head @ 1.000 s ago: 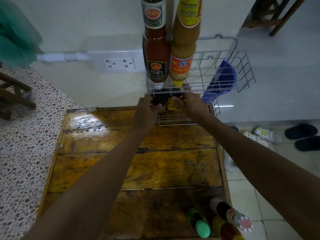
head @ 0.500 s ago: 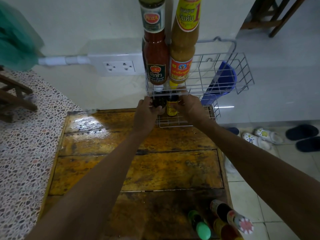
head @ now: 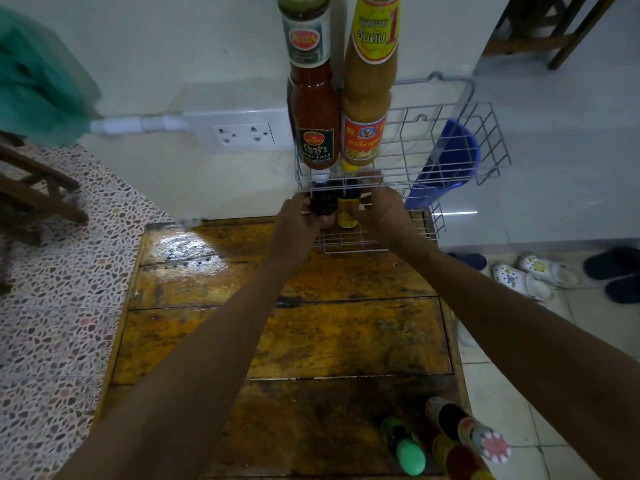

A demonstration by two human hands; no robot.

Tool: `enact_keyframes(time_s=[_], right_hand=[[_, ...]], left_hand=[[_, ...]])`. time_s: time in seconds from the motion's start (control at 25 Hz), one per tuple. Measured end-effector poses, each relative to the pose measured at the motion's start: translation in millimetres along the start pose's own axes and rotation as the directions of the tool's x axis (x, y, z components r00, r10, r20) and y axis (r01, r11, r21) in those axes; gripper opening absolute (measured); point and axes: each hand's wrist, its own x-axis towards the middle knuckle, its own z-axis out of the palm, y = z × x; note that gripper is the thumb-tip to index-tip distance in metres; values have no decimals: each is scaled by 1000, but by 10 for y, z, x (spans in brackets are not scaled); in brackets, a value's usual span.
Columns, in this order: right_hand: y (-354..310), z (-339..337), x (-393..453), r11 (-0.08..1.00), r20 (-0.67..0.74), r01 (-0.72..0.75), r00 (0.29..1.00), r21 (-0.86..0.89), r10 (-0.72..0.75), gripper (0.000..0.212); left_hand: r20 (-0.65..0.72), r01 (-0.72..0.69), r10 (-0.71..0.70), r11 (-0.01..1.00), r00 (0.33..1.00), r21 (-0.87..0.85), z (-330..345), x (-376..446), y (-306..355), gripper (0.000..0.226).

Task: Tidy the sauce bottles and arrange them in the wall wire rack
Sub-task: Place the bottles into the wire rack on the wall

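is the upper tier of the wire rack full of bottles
No, only the red sauce bottle and yellow sauce bottle stand at its left end.

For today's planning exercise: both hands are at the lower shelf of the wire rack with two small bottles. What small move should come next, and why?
Probably let go: the dark bottle in the left hand and yellow-label bottle by the right hand already stand on the lower shelf.

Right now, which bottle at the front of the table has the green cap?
The left one of the group, the bottle with the green cap. The bottle beside it has a red-and-white cap instead.
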Motion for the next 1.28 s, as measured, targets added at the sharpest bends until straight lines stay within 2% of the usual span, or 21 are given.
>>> enact_keyframes(time_s=[0.28, 0.4, 0.48, 0.52, 0.6, 0.68, 0.76, 0.88, 1.04, 1.12, 1.28], right_hand=[[-24, -97, -74, 999, 32, -33, 999, 42, 32, 61], [-92, -334, -407, 998, 41, -45, 998, 36, 43, 58], [-50, -531, -816, 998, 89, 61, 994, -26, -58, 42], [1, -627, -1063, 993, 166, 110, 981, -40, -102, 32], [155, -833, -1663, 989, 374, 138, 921, -45, -111, 23], [309, -1047, -2246, 990, 536, 122, 842, -76, -63, 29], [456, -1211, -2695, 985, 607, 130, 794, -109, -37, 43], [640, -1290, -3008, 982, 648, 144, 761, -119, -33, 60], [698, -1262, -3157, 990, 672, 85, 741, -113, 13, 76], [689, -1230, -3168, 993, 685, 83, 729, -89, 0, 74], [632, -1231, -2997, 996, 674, 81, 737, -28, -41, 51]], left_hand=[[26, 48, -49, 997, 998, 57, -103, -248, 92, 57], [26, 132, -134, 989, 991, 73, -161, -661, 51, 46], [139, 189, -195, 980, 971, 57, -136, -1156, -39, 43], [237, 206, -211, 978, 948, 45, -100, -1439, -110, 41], [445, 127, -146, 989, 883, 73, 9, -2058, -242, 45], [615, 24, -100, 991, 782, 132, 103, -2577, -248, 57], [688, 20, -104, 991, 718, 129, 198, -2905, -200, 70], [687, 24, -106, 991, 719, 128, 348, -3100, -104, 79], [639, -18, -78, 990, 765, 142, 516, -3170, 105, 66], [637, -18, -83, 988, 766, 150, 561, -3163, 133, 60], [643, 76, -110, 994, 758, 80, 507, -3060, 132, 56]])
